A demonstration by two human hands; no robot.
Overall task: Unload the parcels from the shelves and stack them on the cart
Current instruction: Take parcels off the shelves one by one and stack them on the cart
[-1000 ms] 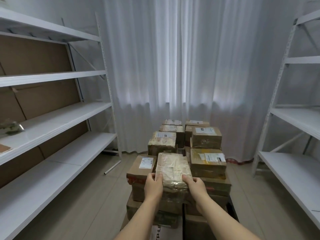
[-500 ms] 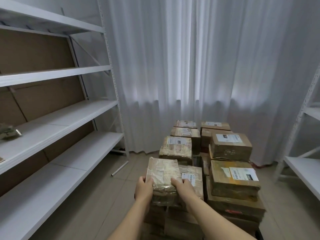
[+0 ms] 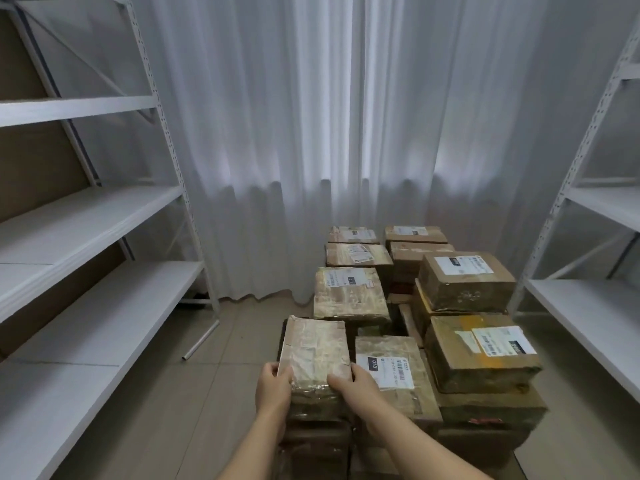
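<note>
Both hands, left hand (image 3: pixel 273 386) & right hand (image 3: pixel 356 382), still grasp taped parcel (image 3: pixel 315 351); since 1 s ago it's shifted to stack's (image 3: pixel 478 344) near-left corner, seemingly resting on lower boxes; release likely next.

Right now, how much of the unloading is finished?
Mostly done: many parcels are stacked ahead, and the visible shelves hold none. In hand: the left hand and right hand grip a taped parcel at the near-left stack. Left: releasing it.

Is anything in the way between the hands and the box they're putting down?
No. The left hand and the right hand already hold the taped parcel by its near corners; nothing visible lies between.
</note>
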